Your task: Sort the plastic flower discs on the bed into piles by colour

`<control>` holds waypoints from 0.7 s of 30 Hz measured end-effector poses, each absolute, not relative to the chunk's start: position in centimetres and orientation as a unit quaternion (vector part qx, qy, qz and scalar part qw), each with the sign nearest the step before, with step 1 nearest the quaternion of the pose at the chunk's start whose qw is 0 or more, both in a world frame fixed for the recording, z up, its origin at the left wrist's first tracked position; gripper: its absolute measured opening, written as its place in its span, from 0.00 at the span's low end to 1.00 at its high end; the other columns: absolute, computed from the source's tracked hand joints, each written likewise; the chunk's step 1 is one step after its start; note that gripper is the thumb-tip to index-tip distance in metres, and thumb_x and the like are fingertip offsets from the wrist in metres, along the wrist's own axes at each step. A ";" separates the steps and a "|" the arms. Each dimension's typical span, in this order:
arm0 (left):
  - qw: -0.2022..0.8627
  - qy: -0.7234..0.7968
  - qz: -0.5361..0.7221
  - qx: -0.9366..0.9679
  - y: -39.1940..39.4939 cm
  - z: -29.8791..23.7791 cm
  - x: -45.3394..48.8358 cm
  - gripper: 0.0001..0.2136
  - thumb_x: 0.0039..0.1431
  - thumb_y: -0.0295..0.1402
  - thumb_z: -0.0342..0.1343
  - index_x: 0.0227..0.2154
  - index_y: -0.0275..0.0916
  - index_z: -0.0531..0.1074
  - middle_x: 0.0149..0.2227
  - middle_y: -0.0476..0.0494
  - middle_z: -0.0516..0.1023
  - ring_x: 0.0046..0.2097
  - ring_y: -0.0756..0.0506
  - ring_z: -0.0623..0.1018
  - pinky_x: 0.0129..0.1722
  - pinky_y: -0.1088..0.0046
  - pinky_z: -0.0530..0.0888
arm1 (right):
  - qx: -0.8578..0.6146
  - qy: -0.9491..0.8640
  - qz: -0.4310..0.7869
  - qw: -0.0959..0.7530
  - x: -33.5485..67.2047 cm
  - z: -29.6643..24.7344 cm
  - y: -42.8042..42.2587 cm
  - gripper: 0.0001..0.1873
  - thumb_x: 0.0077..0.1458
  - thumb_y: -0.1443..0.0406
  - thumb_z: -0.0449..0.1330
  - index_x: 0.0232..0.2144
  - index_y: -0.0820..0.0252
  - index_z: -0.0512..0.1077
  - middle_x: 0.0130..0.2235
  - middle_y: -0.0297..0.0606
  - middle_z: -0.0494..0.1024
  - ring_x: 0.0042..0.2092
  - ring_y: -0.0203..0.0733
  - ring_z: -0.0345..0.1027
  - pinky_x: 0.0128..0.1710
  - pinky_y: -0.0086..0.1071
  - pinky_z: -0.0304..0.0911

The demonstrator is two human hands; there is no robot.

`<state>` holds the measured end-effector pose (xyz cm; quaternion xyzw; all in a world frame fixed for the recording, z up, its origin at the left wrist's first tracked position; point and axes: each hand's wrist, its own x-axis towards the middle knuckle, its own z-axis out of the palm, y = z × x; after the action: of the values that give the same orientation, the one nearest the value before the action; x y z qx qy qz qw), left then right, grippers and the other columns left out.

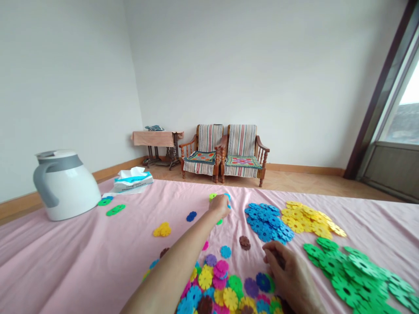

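Observation:
My left hand (220, 206) reaches to the far middle of the pink cloth, its fingers closed and mostly turned from view. Lime-green (212, 196) and blue flower-shaped plastic discs show at its edges; whether it grips one is hidden. Nearer to me, my right hand (288, 268) hovers with curled fingers and nothing visible in them. It is just below a pile of blue discs (266, 220) and right of a brown disc (244, 243). Between my arms lies a mixed heap of coloured discs (218, 283), partly hidden by my left forearm.
Yellow discs (309, 218) and green discs (356, 272) lie piled on the right. Small groups of yellow (163, 229), dark blue (191, 216) and green discs (115, 210) are at left. A white jug (73, 187) and a tissue pack (134, 181) stand beyond; two chairs (242, 148) are behind.

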<state>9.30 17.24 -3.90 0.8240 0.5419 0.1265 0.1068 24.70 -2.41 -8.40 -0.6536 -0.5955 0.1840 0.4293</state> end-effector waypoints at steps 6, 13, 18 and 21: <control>0.105 0.518 0.151 0.836 17.1 -3.2 8.3 0.10 0.58 0.32 0.55 0.42 0.36 0.70 0.45 0.42 0.73 0.47 0.42 0.73 0.46 0.64 0.70 | -0.650 -0.601 0.182 0.429 24.8 -8.8 -2.3 0.13 0.55 0.56 0.49 0.31 0.55 0.70 0.24 0.31 0.75 0.24 0.37 0.68 0.21 0.25 0.58; 0.183 0.364 0.097 0.908 12.8 -1.3 5.2 0.04 0.46 0.30 0.62 0.27 0.36 0.75 0.28 0.50 0.77 0.32 0.49 0.76 0.30 0.80 0.68 | -0.651 -0.608 0.171 0.422 24.3 -7.6 -2.9 0.13 0.55 0.57 0.49 0.32 0.55 0.70 0.26 0.33 0.76 0.26 0.37 0.70 0.25 0.25 0.59; 0.146 0.284 0.057 0.946 8.9 -1.2 3.7 0.14 0.36 0.34 0.67 0.28 0.37 0.74 0.27 0.50 0.75 0.31 0.49 0.73 0.27 0.79 0.64 | -0.650 -0.621 0.159 0.407 24.5 -7.8 -2.6 0.13 0.55 0.57 0.49 0.30 0.56 0.69 0.26 0.34 0.76 0.27 0.38 0.69 0.25 0.25 0.59; 0.100 0.283 0.049 0.953 7.7 -1.1 3.5 0.14 0.38 0.37 0.67 0.28 0.37 0.73 0.28 0.49 0.74 0.32 0.48 0.72 0.27 0.78 0.63 | -0.649 -0.623 0.153 0.410 24.7 -8.2 -2.4 0.13 0.54 0.57 0.49 0.30 0.56 0.70 0.26 0.34 0.77 0.27 0.38 0.69 0.25 0.25 0.59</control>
<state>3.48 7.74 -1.11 0.9527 0.2829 0.0495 0.0999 24.73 -2.41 -8.16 -0.6485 -0.6226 0.1532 0.4102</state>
